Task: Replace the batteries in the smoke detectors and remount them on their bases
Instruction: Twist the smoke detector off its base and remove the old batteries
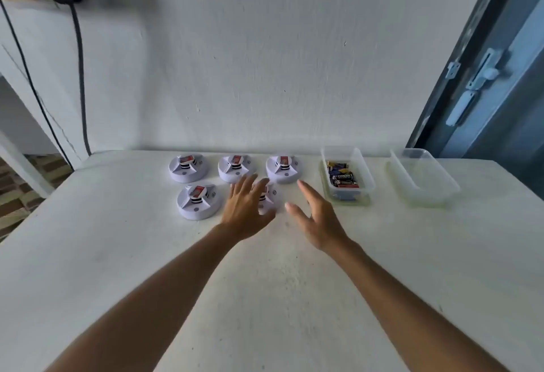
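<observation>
Several round white smoke detectors with red labels sit on the white table. Three stand in a back row: one at the left, one in the middle, one at the right. A fourth sits in front at the left. My left hand, fingers spread, hovers over a fifth detector and hides most of it. Just right of that detector is my right hand, with straight fingers and nothing in it.
A clear plastic tub holding several batteries stands right of the detectors. A second clear tub, with nothing in it, sits further right. The wall rises right behind the table. A blue door frame is at the right, and cables hang at the left.
</observation>
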